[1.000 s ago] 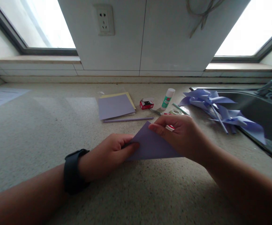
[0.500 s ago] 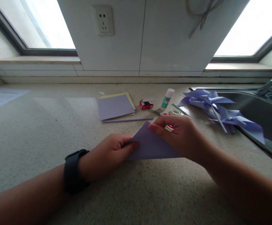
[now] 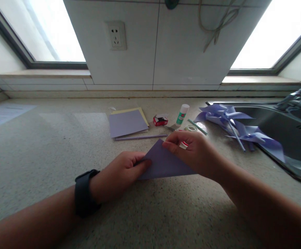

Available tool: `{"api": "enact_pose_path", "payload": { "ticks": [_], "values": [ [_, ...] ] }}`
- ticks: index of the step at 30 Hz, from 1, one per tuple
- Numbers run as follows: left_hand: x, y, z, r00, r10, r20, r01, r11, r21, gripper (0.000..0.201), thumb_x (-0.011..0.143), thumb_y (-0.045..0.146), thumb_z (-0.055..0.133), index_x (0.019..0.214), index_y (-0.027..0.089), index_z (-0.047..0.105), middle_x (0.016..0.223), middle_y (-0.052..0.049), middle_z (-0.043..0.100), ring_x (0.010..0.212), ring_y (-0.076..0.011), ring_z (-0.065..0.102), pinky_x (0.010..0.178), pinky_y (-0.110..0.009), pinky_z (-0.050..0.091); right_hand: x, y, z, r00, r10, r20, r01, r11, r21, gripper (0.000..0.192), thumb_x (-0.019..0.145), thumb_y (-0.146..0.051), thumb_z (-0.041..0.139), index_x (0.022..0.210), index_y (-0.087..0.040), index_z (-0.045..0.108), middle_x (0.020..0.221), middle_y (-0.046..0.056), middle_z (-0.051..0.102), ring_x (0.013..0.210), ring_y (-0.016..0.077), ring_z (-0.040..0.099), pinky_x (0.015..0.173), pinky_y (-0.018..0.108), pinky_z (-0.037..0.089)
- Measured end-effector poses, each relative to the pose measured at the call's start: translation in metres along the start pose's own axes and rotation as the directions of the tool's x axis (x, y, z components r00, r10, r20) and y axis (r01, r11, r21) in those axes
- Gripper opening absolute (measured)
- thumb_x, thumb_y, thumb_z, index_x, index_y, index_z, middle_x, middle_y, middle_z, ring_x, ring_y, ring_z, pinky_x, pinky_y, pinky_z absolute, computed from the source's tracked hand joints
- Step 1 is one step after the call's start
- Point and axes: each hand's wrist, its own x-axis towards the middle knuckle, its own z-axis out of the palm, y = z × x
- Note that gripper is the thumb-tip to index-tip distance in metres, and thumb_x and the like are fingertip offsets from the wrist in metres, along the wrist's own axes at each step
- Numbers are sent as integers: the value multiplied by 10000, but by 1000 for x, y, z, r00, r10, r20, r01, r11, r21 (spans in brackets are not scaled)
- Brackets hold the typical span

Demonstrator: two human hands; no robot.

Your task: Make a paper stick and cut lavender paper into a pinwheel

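Together, the left hand (image 3: 121,173) and right hand (image 3: 194,154) pinch purple paper (image 3: 166,164) over the speckled table (image 3: 49,155), fingers (image 3: 142,167) closed, arms (image 3: 41,211) angled inward; a sink (image 3: 295,145) sits rightward, a white wall (image 3: 135,65) behind.

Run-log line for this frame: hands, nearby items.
left hand: gripping paper | right hand: pinching paper near peak | beyond: sheets, red box, glue stick, tape | right: pinwheels at sink

The single head-worn camera looks forward and down from above and behind the left hand (image 3: 120,173) and the right hand (image 3: 195,150), near to both, facing the wall (image 3: 132,65) beyond them and taking in the sink (image 3: 277,122) to the right of the right hand.
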Motion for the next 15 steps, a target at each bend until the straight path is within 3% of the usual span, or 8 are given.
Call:
{"api": "enact_pose_path", "payload": {
  "ticks": [15],
  "values": [
    [0,-1,-1,1000,-11,16,11,1000,-21,336,987,443,500,874,157,637,738,16,519,646,-121,408,559,-224,313,1,-1,-1,998,-53,36,53,999,0,201,919,-318,599,811,-184,702,705,1,646,676,142,564,635,280,413]
  ]
}}
